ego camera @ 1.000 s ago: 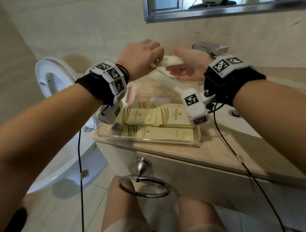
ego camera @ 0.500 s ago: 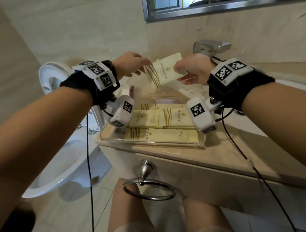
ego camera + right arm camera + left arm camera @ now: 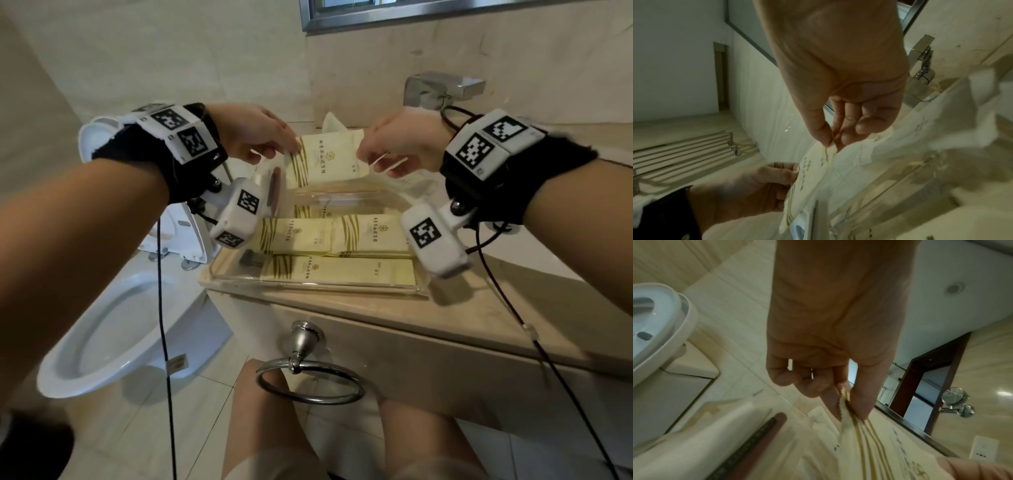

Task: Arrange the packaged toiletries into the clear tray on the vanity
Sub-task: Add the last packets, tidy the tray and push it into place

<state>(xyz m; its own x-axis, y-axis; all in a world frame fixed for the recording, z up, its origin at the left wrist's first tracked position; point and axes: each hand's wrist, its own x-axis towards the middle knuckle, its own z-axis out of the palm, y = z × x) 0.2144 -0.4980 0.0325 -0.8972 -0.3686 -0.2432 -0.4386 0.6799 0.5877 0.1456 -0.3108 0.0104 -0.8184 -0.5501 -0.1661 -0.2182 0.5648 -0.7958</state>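
Note:
A cream toiletry packet with gold stripes hangs in the air above the back of the clear tray. My left hand pinches its striped left end between thumb and fingers. Its right end is pinched by my right hand. Several more cream packets lie flat in rows in the tray. A dark reddish comb-like item stands at the tray's left side.
The tray sits at the left end of the beige vanity top. A white toilet stands open to the left. A chrome towel ring hangs from the vanity front. A chrome faucet and loose white wrappers lie behind the tray.
The packet has come down from near the wall toward the tray and turned level. Both hands have moved down with it and now hold one end each.

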